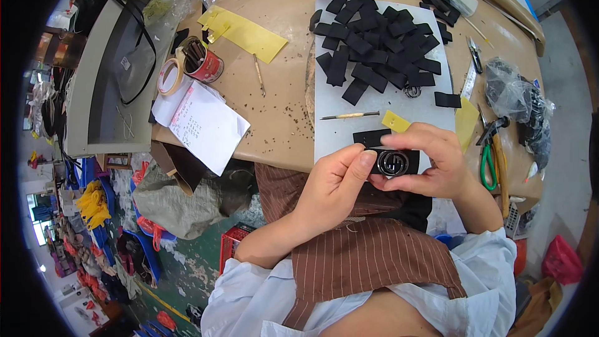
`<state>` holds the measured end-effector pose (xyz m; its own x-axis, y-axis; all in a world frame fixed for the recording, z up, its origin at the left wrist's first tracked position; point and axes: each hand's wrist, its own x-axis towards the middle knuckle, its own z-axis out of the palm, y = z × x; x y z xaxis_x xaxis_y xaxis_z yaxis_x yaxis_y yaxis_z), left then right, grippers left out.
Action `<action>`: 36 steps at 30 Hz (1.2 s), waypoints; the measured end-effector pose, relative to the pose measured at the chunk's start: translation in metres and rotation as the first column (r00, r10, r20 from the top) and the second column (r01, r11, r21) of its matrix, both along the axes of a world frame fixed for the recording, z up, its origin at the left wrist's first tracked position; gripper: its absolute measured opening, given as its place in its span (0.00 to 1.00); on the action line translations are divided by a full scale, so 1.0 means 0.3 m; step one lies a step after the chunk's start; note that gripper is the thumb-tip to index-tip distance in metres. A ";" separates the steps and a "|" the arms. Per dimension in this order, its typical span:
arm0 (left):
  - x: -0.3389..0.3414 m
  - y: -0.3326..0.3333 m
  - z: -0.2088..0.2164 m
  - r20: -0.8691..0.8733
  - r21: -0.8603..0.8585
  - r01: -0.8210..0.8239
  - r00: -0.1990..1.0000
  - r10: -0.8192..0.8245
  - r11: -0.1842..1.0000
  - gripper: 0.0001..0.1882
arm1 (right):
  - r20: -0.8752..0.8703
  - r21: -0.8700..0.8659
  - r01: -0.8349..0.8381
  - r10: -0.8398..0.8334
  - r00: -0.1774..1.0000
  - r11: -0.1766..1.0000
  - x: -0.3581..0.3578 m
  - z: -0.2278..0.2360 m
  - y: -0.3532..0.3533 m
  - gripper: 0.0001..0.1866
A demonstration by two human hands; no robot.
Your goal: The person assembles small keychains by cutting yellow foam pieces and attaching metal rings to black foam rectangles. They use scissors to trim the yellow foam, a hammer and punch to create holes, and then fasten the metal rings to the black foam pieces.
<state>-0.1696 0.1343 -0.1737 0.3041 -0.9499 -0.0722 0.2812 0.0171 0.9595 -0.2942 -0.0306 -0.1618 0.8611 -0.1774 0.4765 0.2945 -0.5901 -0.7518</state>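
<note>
Both hands meet over the near edge of the table, holding a small black strap piece with a round, shiny dark metal emblem (393, 163). My left hand (334, 181) pinches its left end between thumb and fingers. My right hand (440, 161) grips it from the right, thumb below and fingers above. Just beyond them, a black strip (370, 138) lies flat on a grey-white board (334, 97), beside a small yellow card (394, 121). A thin pointed tool with a wooden handle (352, 115) rests farther back. A heap of folded black strips (380, 40) covers the far part of the board.
On the right lie green-handled scissors (488, 165), snips (475, 56) and a plastic bag (506, 87). To the left are a notepad (209, 126), a red tin of rods (209, 67), a tape roll (169, 76) and yellow sheets (253, 37). A grey tray (93, 106) stands at the far left.
</note>
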 end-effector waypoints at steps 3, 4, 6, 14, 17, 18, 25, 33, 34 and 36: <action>-0.009 0.003 -0.013 0.074 0.019 0.022 0.997 -0.023 1.000 0.16 | 0.003 -0.002 -0.030 0.030 1.000 1.000 -0.005 -0.015 -0.014 0.22; -0.010 0.003 -0.018 0.109 0.026 0.031 0.994 -0.034 0.999 0.16 | 0.000 0.002 -0.041 0.041 0.999 0.999 -0.006 -0.019 -0.019 0.22; -0.013 0.000 -0.016 0.125 0.021 0.060 0.990 -0.062 0.998 0.17 | 0.010 0.043 -0.058 0.058 0.998 0.997 -0.009 -0.026 -0.024 0.21; -0.017 -0.024 -0.066 -0.034 0.005 0.047 0.998 -0.047 0.999 0.17 | -0.011 0.159 -0.108 0.111 0.994 0.981 -0.010 -0.082 -0.052 0.22; 0.012 -0.036 -0.079 0.129 0.042 0.001 0.992 -0.006 0.999 0.18 | -0.112 0.297 -0.064 0.101 0.989 0.953 -0.023 -0.111 -0.063 0.29; 0.020 -0.039 -0.091 0.147 0.042 -0.030 0.989 0.024 0.999 0.18 | -0.172 0.427 -0.006 0.088 0.981 0.904 -0.041 -0.118 -0.052 0.32; 0.190 -0.026 -0.179 0.076 0.032 -0.331 0.942 0.328 0.943 0.20 | -0.350 0.487 0.286 -0.116 0.930 0.825 -0.109 -0.140 -0.084 0.29; 0.560 0.027 -0.193 0.815 0.301 -0.723 0.534 0.227 0.621 0.21 | -0.391 0.396 0.424 -0.268 0.880 0.815 -0.212 -0.183 -0.160 0.22; 0.558 0.047 -0.206 0.825 0.273 -0.739 0.508 0.245 0.616 0.21 | -0.394 0.377 0.448 -0.298 0.870 0.811 -0.232 -0.188 -0.163 0.22; 0.540 0.092 -0.205 0.806 0.239 -0.759 0.502 0.312 0.606 0.19 | -0.396 0.387 0.496 -0.346 0.851 0.778 -0.256 -0.199 -0.173 0.20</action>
<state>-0.0076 0.1619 -0.2353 0.9038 -0.4274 -0.0205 -0.2688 -0.6043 0.7501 -0.3709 -0.0825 -0.2214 0.7278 -0.6857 -0.0122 -0.1726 -0.1659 -0.9709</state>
